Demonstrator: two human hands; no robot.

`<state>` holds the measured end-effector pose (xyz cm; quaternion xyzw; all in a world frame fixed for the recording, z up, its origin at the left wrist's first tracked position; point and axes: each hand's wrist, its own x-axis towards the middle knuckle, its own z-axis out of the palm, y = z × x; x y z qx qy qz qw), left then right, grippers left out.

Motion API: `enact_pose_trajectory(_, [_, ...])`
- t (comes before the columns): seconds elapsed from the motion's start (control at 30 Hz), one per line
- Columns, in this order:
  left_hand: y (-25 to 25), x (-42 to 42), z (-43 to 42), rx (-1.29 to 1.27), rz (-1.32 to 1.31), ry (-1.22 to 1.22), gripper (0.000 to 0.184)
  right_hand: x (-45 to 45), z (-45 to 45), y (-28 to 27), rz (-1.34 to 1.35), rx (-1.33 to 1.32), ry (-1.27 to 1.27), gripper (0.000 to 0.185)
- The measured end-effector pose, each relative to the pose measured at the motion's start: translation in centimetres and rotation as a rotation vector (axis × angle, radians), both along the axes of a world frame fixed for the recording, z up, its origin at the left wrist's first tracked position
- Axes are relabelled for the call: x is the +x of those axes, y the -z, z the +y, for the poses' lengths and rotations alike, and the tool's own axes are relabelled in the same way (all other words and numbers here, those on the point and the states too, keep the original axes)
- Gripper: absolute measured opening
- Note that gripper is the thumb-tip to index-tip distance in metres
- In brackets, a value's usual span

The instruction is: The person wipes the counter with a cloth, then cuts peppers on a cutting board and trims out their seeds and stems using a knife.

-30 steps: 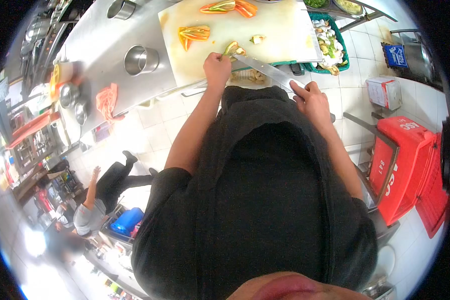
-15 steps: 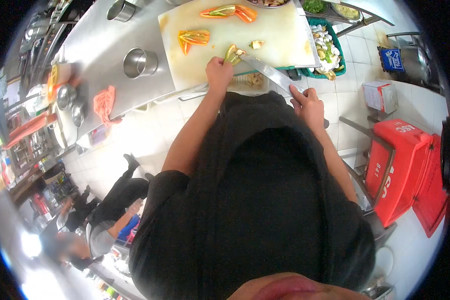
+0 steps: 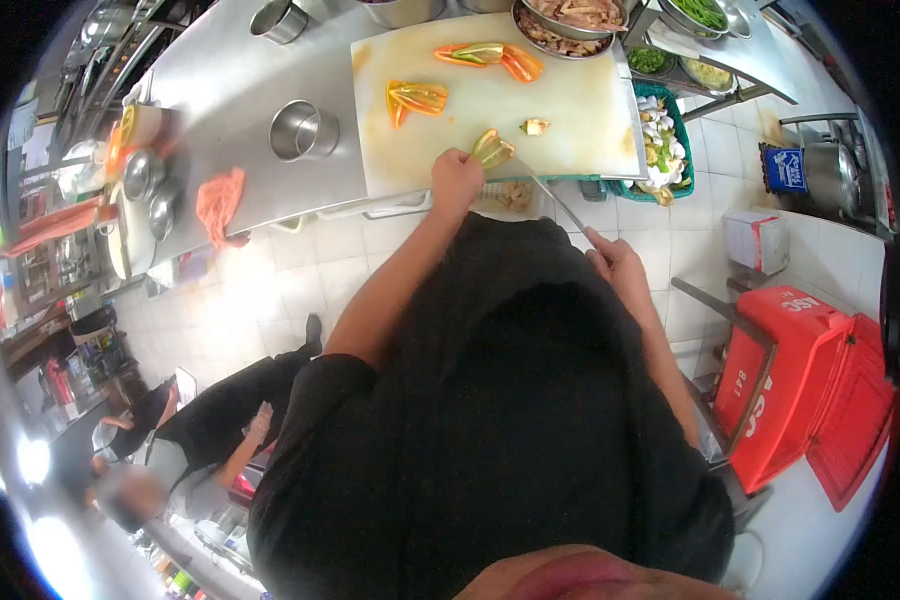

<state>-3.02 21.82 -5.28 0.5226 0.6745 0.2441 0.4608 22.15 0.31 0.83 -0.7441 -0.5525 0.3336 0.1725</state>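
Observation:
At the near edge of a white cutting board (image 3: 570,110), my left hand (image 3: 458,180) pinches a hollowed green bell pepper piece (image 3: 491,150). My right hand (image 3: 618,262) is closed round the handle of a long knife (image 3: 560,204), its tip close to the right end of that piece and its blade seen edge-on. A small cut-off pepper bit (image 3: 535,127) lies just beyond the tip. Farther back on the board are orange and green pepper pieces (image 3: 488,58) and an orange-yellow cluster of pepper pieces (image 3: 416,99).
Right of the board stands a green basket (image 3: 682,130) of white and green scraps. Bowls of sliced meat (image 3: 575,14) sit behind. A steel pot (image 3: 304,131) and an orange cloth (image 3: 220,206) lie left. A red box (image 3: 785,390) is at right; another person (image 3: 200,430) works lower left.
The knife blade has turned from showing its flat side to edge-on, and its tip has drawn back from inside the pepper piece. The whole view has shifted slightly.

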Motion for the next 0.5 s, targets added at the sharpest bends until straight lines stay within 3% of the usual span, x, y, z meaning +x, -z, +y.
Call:
enact_pose_trajectory(0.1, [0.6, 0.0, -0.2, -0.033, 0.008, 0.048, 0.022, -1.3, 0.6, -2.0, -0.294, 0.006, 0.014, 0.047])
enact_pose_trajectory(0.3, [-0.8, 0.1, -0.1, -0.156, -0.091, 0.021, 0.023, -1.7, 0.3, 1.5, -0.400, 0.130, -0.018, 0.053])
enact_pose_trajectory(0.37, [-2.2, 0.4, -0.1, -0.148, -0.052, 0.029, 0.023, -2.1, 0.4, 1.6, -0.268, 0.048, 0.014, 0.052])
enact_pose_trajectory(0.5, [0.5, 0.1, 0.3, -0.021, 0.003, 0.062, 0.023, -1.9, 0.1, 2.4, 0.103, -0.032, 0.049, 0.050])
